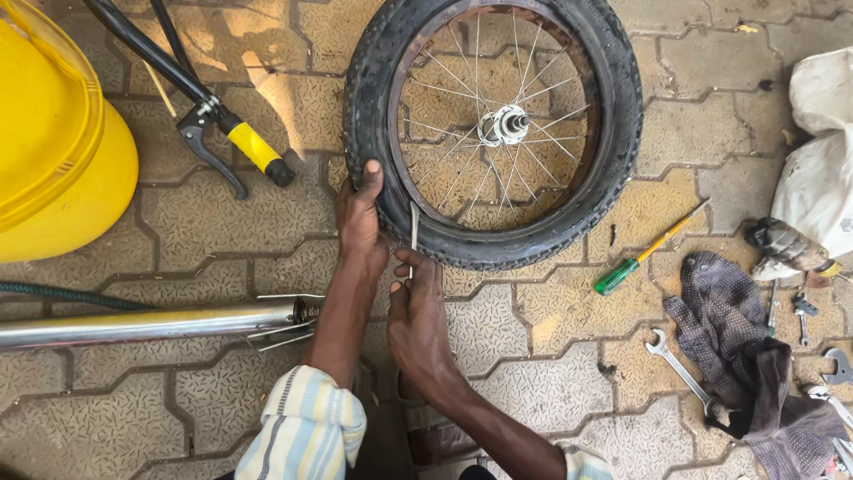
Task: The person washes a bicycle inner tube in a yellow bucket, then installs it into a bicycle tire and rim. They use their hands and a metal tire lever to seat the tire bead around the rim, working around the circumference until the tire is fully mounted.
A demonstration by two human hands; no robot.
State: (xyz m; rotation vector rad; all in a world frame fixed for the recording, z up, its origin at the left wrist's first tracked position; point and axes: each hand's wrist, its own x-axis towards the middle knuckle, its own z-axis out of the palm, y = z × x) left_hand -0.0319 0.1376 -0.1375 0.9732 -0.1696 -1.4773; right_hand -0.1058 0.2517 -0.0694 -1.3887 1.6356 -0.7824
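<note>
A small spoked bicycle wheel with a black knobby tyre (613, 142) lies flat on the paved ground, its metal hub (504, 124) at the centre. My left hand (360, 213) presses on the tyre's near-left side, thumb on the tread. My right hand (418, 311) grips a thin metal lever (414, 227) whose tip is wedged between tyre and rim at the near edge. Both forearms reach forward from striped sleeves.
A yellow bucket (53, 169) stands at the left. A bicycle handlebar with yellow grip and brake lever (240, 147) lies nearby, and a chrome air pump (151, 324). To the right are a green-handled screwdriver (635, 262), a spanner (680, 369), a dark cloth (737, 347), white bags (822, 178).
</note>
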